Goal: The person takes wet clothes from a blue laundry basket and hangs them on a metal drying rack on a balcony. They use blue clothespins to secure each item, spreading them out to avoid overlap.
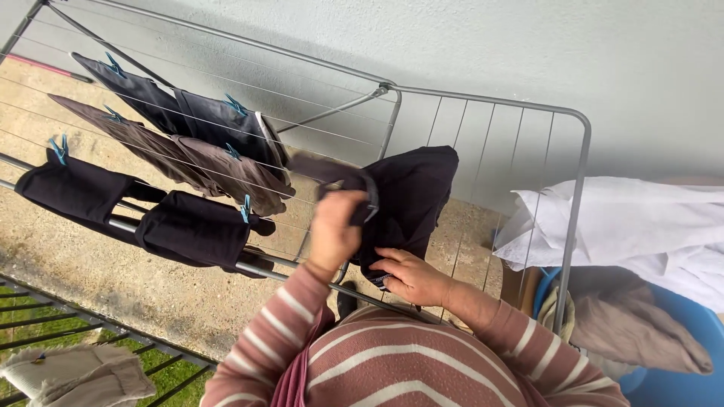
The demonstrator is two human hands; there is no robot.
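Note:
My left hand (334, 226) is raised and closed on the waistband edge of a dark navy garment (411, 196) that drapes over the wires of a grey drying rack (483, 102). My right hand (409, 276) grips the lower part of the same garment just below. Both arms wear pink-and-white striped sleeves. Further left on the rack hang pegged clothes: dark navy pieces (188, 109), a brown piece (188, 162) and two black pieces (136, 211), held by blue pegs (245, 209).
A blue laundry tub (690, 324) at right holds beige cloth (630, 328), with white fabric (641, 226) lying over it. A grey wall stands behind. At lower left, a dark railing (98, 324) over grass carries a pale cloth (75, 377). The floor is speckled concrete.

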